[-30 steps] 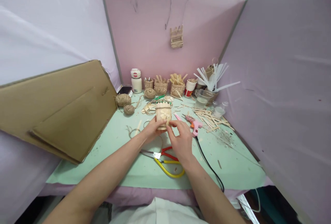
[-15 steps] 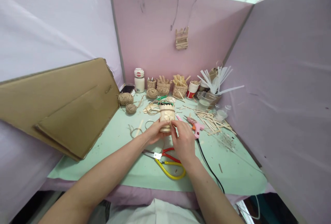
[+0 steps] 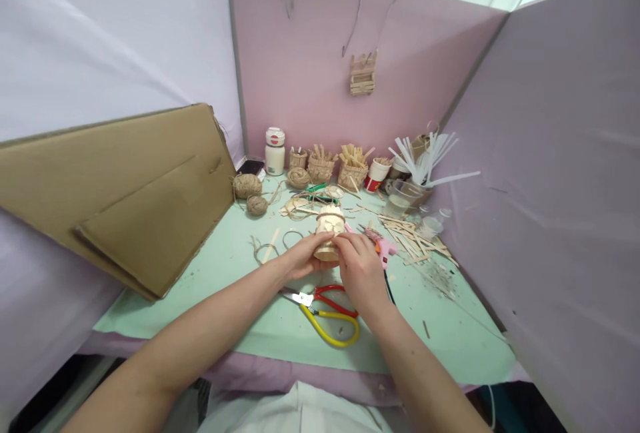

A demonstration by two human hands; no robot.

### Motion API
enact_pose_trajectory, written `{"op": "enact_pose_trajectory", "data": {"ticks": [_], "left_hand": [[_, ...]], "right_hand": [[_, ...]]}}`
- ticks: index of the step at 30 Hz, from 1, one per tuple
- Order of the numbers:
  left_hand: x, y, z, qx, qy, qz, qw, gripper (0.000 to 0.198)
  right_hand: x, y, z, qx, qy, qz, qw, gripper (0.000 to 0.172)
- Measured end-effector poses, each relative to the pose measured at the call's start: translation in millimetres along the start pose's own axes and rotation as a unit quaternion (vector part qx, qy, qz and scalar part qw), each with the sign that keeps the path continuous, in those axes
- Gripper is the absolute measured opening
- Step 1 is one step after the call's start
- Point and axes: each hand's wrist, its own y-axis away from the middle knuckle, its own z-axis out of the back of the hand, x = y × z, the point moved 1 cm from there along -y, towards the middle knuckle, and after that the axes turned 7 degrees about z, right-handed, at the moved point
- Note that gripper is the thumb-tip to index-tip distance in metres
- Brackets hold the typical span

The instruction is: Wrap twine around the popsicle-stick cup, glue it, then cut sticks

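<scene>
A small pale cup built of wooden sticks [image 3: 331, 221], with a twine band near its top and a petal-like decoration on its front, is held above the table. My left hand [image 3: 306, 256] wraps around its lower left side, thumb across the front. With bent fingers, my right hand [image 3: 361, 266] grips the cup's lower right front; whether a small piece lies under those fingertips is hidden. Below my hands lie scissors with red and yellow handles [image 3: 325, 313], blades parted. A pink glue gun [image 3: 386, 251] rests just right of my right hand, partly covered by it.
Loose wooden sticks [image 3: 413, 236] are scattered at right. Twine balls [image 3: 247, 185], stick-filled baskets [image 3: 353, 173], a white jar [image 3: 275, 153] and a cup of white glue sticks [image 3: 420, 180] line the back. A cardboard panel [image 3: 150, 186] leans at left.
The cup has tipped, its top leaning away to the right, still between both hands. My right hand has shifted slightly right and covers more of the glue gun. The view has turned a little left.
</scene>
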Motion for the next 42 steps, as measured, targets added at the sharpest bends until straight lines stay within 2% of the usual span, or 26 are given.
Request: {"op": "enact_pose_trajectory", "data": {"ticks": [6, 14, 23, 28, 32, 36, 42], "left_hand": [[-2, 2, -4.9, 0.002, -0.003, 0.036, 0.999, 0.014], [-1, 0, -3.5, -0.005, 0.009, 0.028, 1.000, 0.015], [-5, 6, 3.2, 0.061, -0.067, 0.027, 0.996, 0.030], [-5, 5, 7.8, 0.092, -0.092, 0.040, 0.991, 0.038], [-7, 9, 3.4, 0.106, -0.119, 0.048, 0.986, 0.043], [-10, 13, -3.0, 0.113, -0.154, 0.061, 0.980, 0.046], [-9, 14, -4.4, 0.113, -0.157, 0.061, 0.979, 0.043]], "right_hand": [[-2, 4, 0, 0.004, -0.006, -0.002, 1.000, 0.029], [2, 13, -1, 0.000, -0.052, -0.026, 0.998, 0.035], [1, 22, 6, -0.008, -0.160, -0.108, 0.981, 0.045], [-1, 16, 18, -0.029, -0.220, -0.146, 0.964, 0.034], [-13, 6, 24, -0.029, -0.175, -0.092, 0.980, 0.027], [-23, -5, 26, 0.023, -0.138, -0.023, 0.990, 0.027], [-28, -15, 24, 0.094, -0.106, 0.033, 0.989, 0.023]]}}
